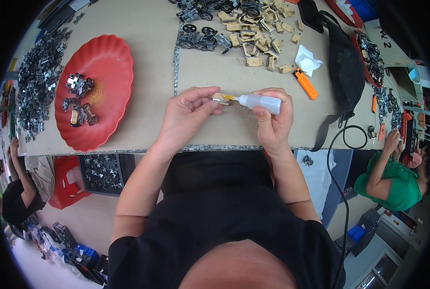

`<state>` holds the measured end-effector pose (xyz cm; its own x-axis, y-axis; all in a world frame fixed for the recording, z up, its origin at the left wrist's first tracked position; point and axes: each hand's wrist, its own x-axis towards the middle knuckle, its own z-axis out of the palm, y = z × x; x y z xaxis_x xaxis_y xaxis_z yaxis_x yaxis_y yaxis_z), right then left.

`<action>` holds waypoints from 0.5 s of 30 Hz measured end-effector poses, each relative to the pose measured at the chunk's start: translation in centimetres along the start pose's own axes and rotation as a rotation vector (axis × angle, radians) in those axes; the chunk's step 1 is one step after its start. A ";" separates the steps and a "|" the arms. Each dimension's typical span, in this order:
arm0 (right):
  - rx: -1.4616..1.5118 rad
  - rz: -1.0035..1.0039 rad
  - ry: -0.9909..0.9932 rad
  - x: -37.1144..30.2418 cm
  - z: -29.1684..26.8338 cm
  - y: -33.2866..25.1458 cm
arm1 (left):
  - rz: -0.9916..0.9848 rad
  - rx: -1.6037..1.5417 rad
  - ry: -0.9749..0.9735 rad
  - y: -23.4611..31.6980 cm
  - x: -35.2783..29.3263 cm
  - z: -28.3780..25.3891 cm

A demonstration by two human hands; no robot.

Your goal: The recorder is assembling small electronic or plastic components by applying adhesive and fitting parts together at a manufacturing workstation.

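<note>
Between the thumb and fingers of my left hand (188, 113) is a small tan plastic part (221, 99), held just above the table near its front edge. My right hand (276, 120) grips a small white squeeze bottle (263, 103), tilted almost flat. Its thin nozzle with a yellowish tip points left and meets the tan part; whether they touch, I cannot tell. Beyond my hands lies a pile of loose tan parts (261, 41), with black wheeled toy chassis (203, 41) beside it. An orange-handled cutter (305, 85) rests to the right, near a crumpled white tissue (307, 60).
At left, a red scalloped dish (116, 62) holds a few wheeled assemblies, beside a heap of dark small parts (36, 82). A black bag (345, 72) with a strap lies at right, a black cable near it. Another person in green (393, 178) works at far right, one at far left.
</note>
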<state>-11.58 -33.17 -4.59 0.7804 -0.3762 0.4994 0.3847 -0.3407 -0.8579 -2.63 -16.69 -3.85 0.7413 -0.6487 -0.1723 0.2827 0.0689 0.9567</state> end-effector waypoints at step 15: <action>-0.099 -0.094 -0.006 0.1 0.0 -0.1 | -0.005 -0.037 0.000 -0.1 0.1 -0.1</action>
<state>-11.56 -33.22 -4.46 0.7467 -0.3334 0.5756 0.4054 -0.4579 -0.7912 -2.57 -16.68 -4.02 0.7400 -0.6489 -0.1772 0.3089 0.0939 0.9464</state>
